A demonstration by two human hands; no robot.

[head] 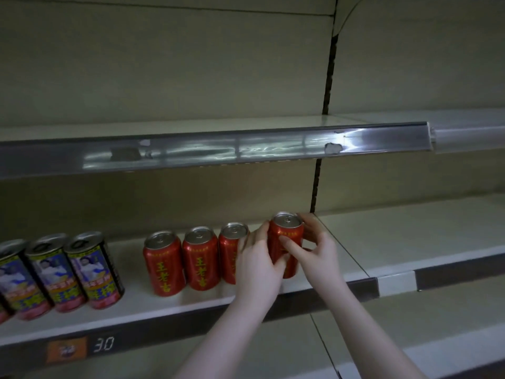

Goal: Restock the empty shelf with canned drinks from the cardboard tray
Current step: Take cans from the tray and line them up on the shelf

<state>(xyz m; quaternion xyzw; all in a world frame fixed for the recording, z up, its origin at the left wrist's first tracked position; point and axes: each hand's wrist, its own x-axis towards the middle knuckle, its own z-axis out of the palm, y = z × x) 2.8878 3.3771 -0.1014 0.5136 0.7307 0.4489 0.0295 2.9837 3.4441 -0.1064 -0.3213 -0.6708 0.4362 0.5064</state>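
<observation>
- Shelf: pale board running left to right, dark price rail along its near edge. An orange tag and the digits "3.0" sit on that rail at the left.
- Upper shelf: bare, with a shiny grey rail; it overhangs the cans with good headroom above their tops.
- Right bay: same level, beyond the slotted upright; nothing stands on it. Wide free room right of the hands.
- Dark printed cans: three full ones in a row at far left, upright, a fourth cut by the frame edge. A gap of bare board separates them from the red row.
- Red cans: three standing in a row, long axes vertical, pull-tab tops up, yellow lettering facing near. They stand just beside one another; the third is partly hidden by the left hand.
- Held red can: upright, long axis vertical, top up, at the right end of the red row near the bay's right edge. Cannot tell whether its base touches the board.
- Left hand: curled partway round the can's left side, thumb across the front.
- Right hand: curled round the can's right side, fingers behind, thumb on the front.
</observation>
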